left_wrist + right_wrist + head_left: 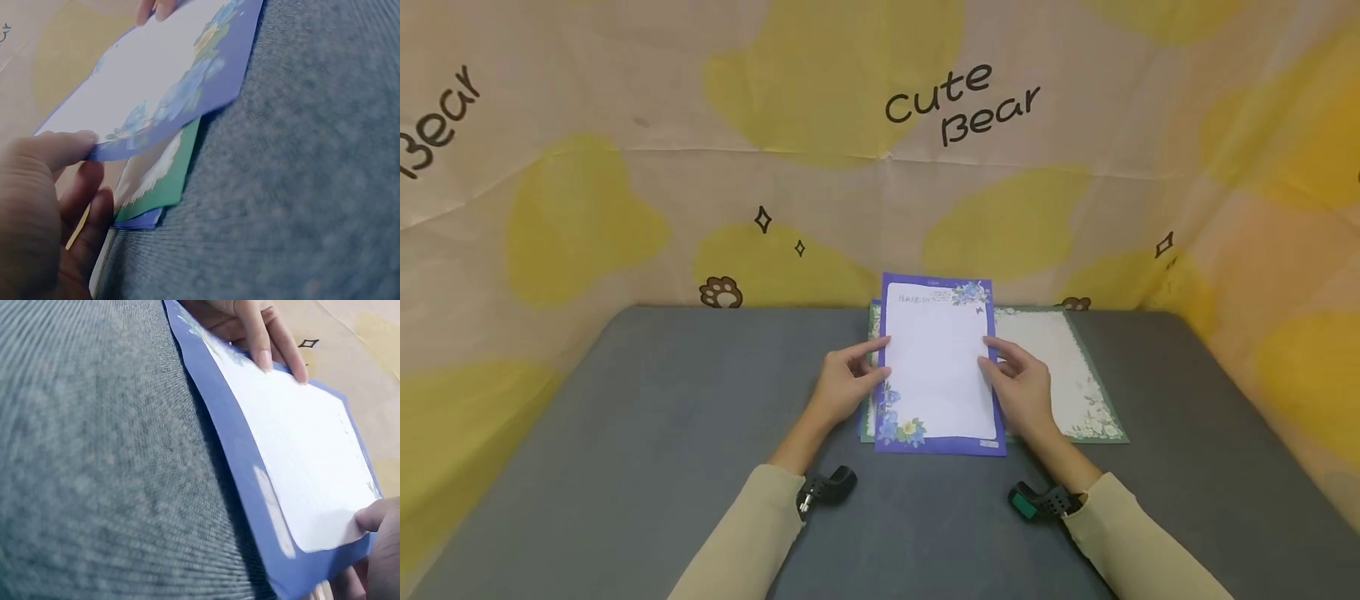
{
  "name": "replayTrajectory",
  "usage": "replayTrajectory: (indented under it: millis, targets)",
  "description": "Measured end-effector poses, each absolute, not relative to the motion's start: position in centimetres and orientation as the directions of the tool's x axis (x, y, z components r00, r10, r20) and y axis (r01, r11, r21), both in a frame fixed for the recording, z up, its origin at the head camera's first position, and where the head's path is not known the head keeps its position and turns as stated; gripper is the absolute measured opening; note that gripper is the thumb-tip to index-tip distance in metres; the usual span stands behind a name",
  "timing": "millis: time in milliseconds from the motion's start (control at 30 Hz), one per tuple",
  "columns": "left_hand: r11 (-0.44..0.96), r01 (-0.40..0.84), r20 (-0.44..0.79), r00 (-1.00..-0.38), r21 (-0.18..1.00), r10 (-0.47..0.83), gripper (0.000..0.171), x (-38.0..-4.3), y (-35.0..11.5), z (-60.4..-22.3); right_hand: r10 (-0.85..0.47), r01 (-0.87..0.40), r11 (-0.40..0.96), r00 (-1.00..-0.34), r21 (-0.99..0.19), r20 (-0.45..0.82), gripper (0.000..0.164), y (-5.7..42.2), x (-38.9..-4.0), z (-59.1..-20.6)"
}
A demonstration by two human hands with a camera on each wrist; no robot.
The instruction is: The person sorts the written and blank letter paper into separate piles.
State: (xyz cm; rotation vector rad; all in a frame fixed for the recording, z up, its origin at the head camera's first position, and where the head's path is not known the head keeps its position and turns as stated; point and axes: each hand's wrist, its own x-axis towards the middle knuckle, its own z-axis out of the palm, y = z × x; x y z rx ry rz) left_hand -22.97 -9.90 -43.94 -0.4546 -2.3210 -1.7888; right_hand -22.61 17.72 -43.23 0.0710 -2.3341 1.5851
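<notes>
Thumb and fingers of my left hand (844,383) hold the left edge of a tall sheet of white paper with a purple border and blue flowers (936,375). My right hand (1022,383) holds the right edge of the same sheet, so it sits between my two hands. On both sides, some fingers are bent under the edge. The sheet has flowers at its bottom left corner and more at its top right corner. Some writing is near the top, but it is too small to read. Behind it lies pale paper with a green border and white flowers (1041,346). It peeks out a little on the left and a lot on the right. I cannot tell if that is one sheet or more. It rests on a big dark grey table with a ribbed top (715,417). Past the table hangs a beige cloth with yellow blobs (827,83), and it says "cute Bear".
</notes>
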Motion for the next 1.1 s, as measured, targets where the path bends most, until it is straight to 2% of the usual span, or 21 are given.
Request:
replayTrajectory:
  millis: [267,600,800,1100]
  targets:
    - [0.294,0.375,0.352,-0.927,0.879,0.132,0.039,-23.07,-9.83,-44.13,0.131,-0.362,0.518,-0.861,-0.775,0.491,0.03,17.63,-22.27,-43.46]
    - [0.34,0.374,0.363,-0.927,0.863,0.098,0.036,-22.82,-9.85,-44.08,0.073,-0.384,0.562,-0.86,-0.733,0.506,0.034,17.64,-21.95,-43.3]
    - [0.302,0.382,0.373,-0.924,0.874,0.088,0.035,-22.85,-9.84,-44.1,0.089,-0.404,0.58,-0.831,-0.707,0.549,0.028,17.75,-22.27,-43.6]
    - [0.285,0.366,0.356,-0.93,0.886,0.087,0.036,-22.79,-9.73,-44.06,0.152,-0.376,0.57,-0.825,-0.73,0.544,0.023,17.79,-22.3,-43.55]
